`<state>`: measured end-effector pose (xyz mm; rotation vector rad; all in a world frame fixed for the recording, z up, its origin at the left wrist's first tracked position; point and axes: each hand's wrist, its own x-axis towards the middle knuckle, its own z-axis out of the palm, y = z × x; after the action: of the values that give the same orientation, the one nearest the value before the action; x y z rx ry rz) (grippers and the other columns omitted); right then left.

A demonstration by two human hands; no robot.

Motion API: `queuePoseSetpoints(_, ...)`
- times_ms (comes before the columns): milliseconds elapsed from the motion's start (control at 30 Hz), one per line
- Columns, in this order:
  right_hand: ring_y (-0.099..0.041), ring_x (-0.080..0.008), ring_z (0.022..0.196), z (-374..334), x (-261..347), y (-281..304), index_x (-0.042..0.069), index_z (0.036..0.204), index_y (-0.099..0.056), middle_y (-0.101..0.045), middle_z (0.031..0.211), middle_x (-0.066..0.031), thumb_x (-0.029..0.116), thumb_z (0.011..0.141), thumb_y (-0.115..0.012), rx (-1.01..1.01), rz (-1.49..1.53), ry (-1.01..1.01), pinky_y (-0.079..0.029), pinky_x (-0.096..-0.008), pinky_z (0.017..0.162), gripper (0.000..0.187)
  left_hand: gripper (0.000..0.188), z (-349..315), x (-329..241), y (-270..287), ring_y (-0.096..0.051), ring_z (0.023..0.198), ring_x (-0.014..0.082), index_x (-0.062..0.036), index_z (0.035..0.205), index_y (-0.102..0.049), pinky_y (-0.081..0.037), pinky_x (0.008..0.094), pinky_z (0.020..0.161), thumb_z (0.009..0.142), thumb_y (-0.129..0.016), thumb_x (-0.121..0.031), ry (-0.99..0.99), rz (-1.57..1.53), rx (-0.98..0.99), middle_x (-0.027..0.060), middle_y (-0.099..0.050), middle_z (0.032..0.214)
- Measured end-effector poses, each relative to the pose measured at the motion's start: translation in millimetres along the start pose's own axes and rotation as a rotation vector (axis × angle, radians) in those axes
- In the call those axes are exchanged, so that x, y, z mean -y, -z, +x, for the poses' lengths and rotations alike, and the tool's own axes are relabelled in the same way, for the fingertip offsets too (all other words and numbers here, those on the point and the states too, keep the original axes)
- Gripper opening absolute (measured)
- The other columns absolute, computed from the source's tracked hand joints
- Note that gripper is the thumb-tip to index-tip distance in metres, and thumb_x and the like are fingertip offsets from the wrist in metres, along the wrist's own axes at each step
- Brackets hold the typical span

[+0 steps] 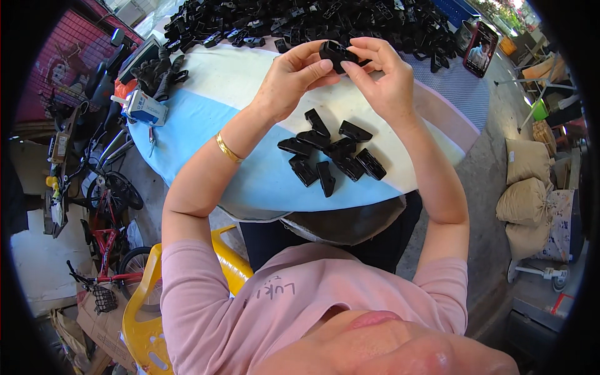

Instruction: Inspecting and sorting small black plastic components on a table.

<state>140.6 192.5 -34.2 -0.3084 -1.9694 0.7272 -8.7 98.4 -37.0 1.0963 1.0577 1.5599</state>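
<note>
Red bike (pixel 106 251), yel. chair (pixel 133 325), lt-brn sacks (pixel 526 164), phone (pixel 480 50)

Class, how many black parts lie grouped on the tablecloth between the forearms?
9 black parts: one top, one upper right, one far left, one mid-left, one central, one lower left, one bottom, one below centre, one far right. Overlaps may hide more.

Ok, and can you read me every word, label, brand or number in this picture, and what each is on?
I won't copy out wording or brands, but here's where it shows:
Pink shirt: dark lettering on the chest, upside down in this view.
Blue-and-white box: printing on its side, small.
Phone: any text on its screen is too small to read.
Held black piece: no readable marks.
Loose black pieces: none readable.
</note>
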Motion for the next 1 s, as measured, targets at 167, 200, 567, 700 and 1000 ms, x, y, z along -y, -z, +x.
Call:
queuePoseSetpoints(167,-0.064,-0.0167,0.091,-2,6,0,0.007,0.111,-0.057,-0.066,0.098,-0.0072,0.008,0.073,-0.072,0.031,-0.287,0.104,-0.051,-0.0257,0.068,0.041,0.034,-1,6,-3,-0.059,0.093,0.0155,-0.0007,0.119,-0.051,-0.05,0.0296,0.087,0.088,-0.057,-0.011,-0.044,-0.007,-0.043,0.007,-0.06,0.101)
queuePoseSetpoints(200,-0.064,-0.0172,0.09,-3,5,-1,0.007,0.111,-0.057,-0.066,0.098,-0.0072,0.01,0.072,-0.073,0.038,-0.347,0.179,-0.051,-0.0265,0.068,0.042,0.034,-1,6,-5,-0.06,0.089,0.0133,0.001,0.117,-0.053,-0.05,0.0266,0.084,0.086,-0.06,-0.012,-0.036,-0.018,-0.089,0.006,-0.061,0.096)
queuePoseSetpoints(567,-0.062,-0.0091,0.083,13,-43,17,0.001,0.109,-0.059,-0.067,0.093,-0.0068,0.015,0.084,-0.063,-0.1,0.009,-0.144,-0.05,-0.0236,0.071,0.029,0.033,3,-24,12,-0.063,0.081,0.0184,0.0029,0.114,-0.05,-0.052,0.0281,0.076,0.084,-0.059,-0.007,-0.144,0.056,-0.096,0.0126,-0.063,0.094)
queuePoseSetpoints(700,-0.062,-0.0089,0.082,20,-71,33,0.001,0.103,-0.063,-0.067,0.091,-0.0057,0.012,0.083,-0.063,-0.05,-0.178,-0.245,-0.049,-0.0209,0.073,0.022,0.042,-17,-13,-10,-0.061,0.068,0.0198,-0.0069,0.112,-0.048,-0.048,0.0297,0.062,0.076,-0.069,-0.014,-0.214,0.743,0.296,0.0124,-0.062,0.084)
queuePoseSetpoints(1000,-0.062,-0.0202,0.069,6,-45,-18,0.005,0.093,-0.066,-0.064,0.085,-0.0077,0.013,0.076,-0.068,0.249,-0.255,0.231,-0.049,-0.0282,0.062,0.019,0.031,-16,-36,1,-0.054,0.071,0.021,-0.0016,0.083,-0.059,-0.046,0.0315,0.066,0.069,-0.075,-0.024,-0.347,1.05,0.321,0.0084,-0.057,0.079)
